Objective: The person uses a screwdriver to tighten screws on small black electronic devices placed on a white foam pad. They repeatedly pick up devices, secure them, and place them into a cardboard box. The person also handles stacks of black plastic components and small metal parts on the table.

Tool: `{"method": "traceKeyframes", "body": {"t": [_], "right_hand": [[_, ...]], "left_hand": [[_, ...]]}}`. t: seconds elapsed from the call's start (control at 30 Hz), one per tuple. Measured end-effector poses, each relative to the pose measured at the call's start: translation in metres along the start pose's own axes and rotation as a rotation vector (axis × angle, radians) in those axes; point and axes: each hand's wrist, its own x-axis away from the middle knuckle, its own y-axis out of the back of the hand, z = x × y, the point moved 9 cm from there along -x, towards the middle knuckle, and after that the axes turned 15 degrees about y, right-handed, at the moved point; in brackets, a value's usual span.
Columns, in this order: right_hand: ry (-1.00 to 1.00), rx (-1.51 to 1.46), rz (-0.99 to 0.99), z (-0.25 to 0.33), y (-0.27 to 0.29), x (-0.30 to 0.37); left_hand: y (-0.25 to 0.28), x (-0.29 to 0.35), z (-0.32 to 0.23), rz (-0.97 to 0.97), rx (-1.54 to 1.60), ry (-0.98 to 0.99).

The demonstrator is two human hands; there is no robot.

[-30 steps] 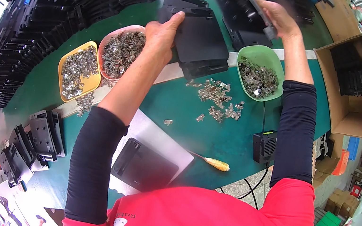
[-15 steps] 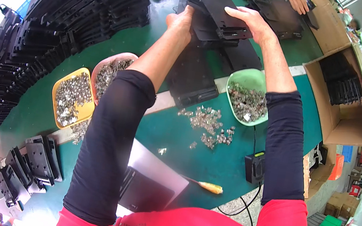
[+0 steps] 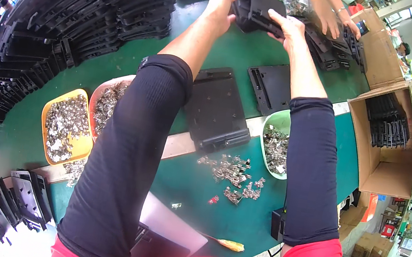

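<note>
Yellow-handled tool (image 3: 230, 245): lower centre, lying on the green worktop (image 3: 249, 228), well apart from both hands.
Loose metal clips (image 3: 231, 171): centre, scattered just below the flat black panel, untouched.
Green bowl (image 3: 279, 121): right of centre, holding metal pieces, partly behind the right sleeve.
Flat black panel (image 3: 217, 108): centre, on the worktop; more fully uncovered than half a second ago.
Right hand (image 3: 289, 29): upper centre, pinching the right end of the held black parts, thumb on top.
Left hand (image 3: 220, 8): upper centre, gripping their left edge; some fingertips hidden.
Held black parts (image 3: 259, 4): upper centre, between the hands, apparently lifted; now nearer the top edge and more compact, earlier one panel slanted across another. Judged meaning: both hands now manage them as one bundle.
Co-worker's hands (image 3: 326, 20): upper right, beside black panels; two show, one earlier.
</note>
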Motion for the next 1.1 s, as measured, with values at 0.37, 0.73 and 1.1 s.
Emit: {"method": "traceKeyframes", "body": {"t": [0.37,0.73,1.1], "right_hand": [[0.075,0.929,0.533,0.004,0.042,0.041],[-0.044,1.053,0.506,0.015,0.069,0.147],[-0.226,0.845,0.406,0.001,0.072,0.148]], "left_hand": [[0.026,0.120,0.005,-0.074,-1.644,-0.527],[0.069,0.192,0.036,-0.115,-1.835,-0.329],[0.096,0.200,0.053,-0.378,-1.359,-0.042]]}}
